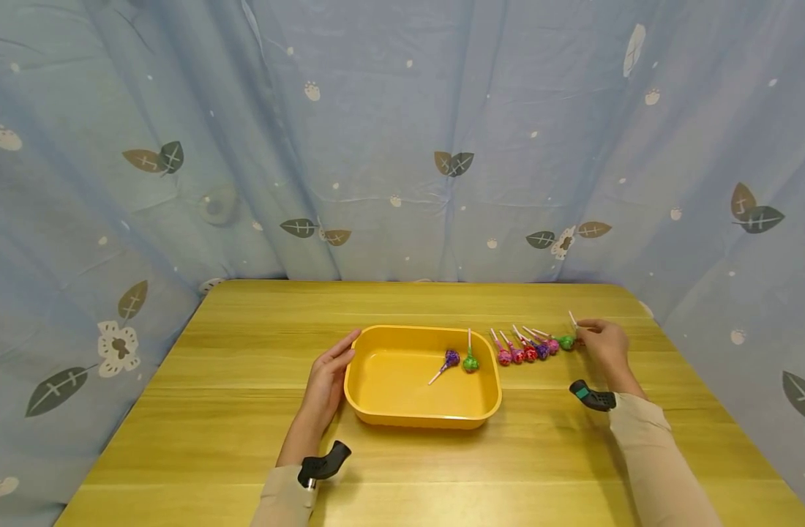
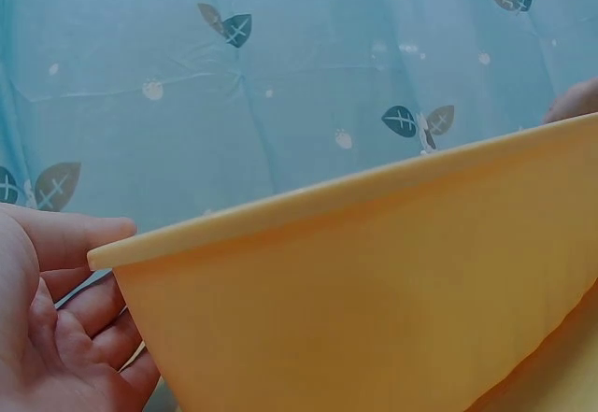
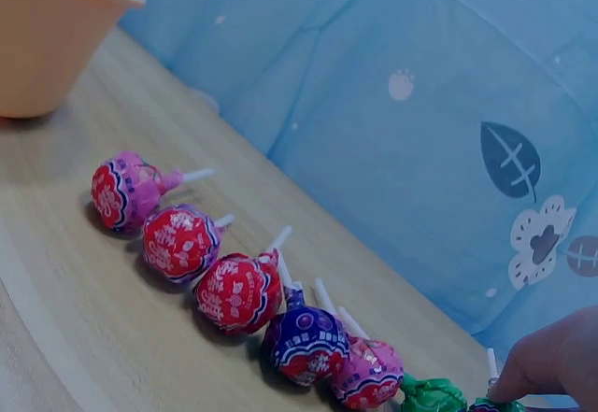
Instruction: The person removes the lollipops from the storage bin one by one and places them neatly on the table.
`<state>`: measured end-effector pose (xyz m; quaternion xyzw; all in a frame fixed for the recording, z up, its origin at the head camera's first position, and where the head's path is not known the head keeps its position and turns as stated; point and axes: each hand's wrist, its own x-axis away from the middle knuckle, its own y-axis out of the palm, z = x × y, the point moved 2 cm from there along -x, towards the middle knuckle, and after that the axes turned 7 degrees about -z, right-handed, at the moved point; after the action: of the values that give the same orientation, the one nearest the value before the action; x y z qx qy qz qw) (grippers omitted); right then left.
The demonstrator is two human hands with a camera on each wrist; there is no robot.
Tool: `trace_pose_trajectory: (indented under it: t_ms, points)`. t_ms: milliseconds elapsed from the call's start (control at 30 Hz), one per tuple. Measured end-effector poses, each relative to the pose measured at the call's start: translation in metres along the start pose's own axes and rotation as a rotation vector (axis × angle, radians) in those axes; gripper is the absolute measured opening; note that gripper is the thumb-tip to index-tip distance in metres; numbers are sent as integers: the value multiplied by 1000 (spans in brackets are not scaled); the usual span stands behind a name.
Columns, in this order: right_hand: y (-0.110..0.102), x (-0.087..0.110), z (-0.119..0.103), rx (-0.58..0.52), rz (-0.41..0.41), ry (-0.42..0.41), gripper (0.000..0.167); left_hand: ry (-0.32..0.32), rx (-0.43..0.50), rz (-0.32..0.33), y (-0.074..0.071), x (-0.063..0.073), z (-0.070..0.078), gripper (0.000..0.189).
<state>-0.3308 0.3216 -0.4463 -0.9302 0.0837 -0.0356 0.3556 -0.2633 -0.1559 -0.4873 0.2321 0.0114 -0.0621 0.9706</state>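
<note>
A yellow plastic tray (image 1: 402, 421) stands on the table, with a purple lollipop (image 1: 451, 359) and a green lollipop (image 1: 470, 363) inside. My left hand (image 1: 326, 379) rests against the tray's left end, its fingers extended along the wall and rim. Right of the tray, several wrapped lollipops lie side by side, among them a pink one (image 3: 128, 192), a red one (image 3: 239, 292), a purple one (image 3: 306, 345) and a green one (image 3: 433, 395). At the row's right end my right hand (image 1: 603, 342) pinches a lollipop (image 3: 493, 406) by its stick; most of its head is out of frame.
The wooden table (image 1: 244, 432) reaches back to a pale blue patterned curtain (image 1: 389, 146), which also hangs at both sides. A black wrist strap mount (image 1: 325, 464) is on the left wrist, and another mount (image 1: 593, 396) on the right.
</note>
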Motion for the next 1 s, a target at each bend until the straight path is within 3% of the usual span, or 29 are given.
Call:
trace_pose_trajectory:
  t_ms: [767,1000]
  points:
    - [6,1,11,-18,-15,15,37,2,25,-14,-2,-1,-1,42]
    - [1,4,8,37,-6,-14,39,5,23,-18,-2,-1,-1,43]
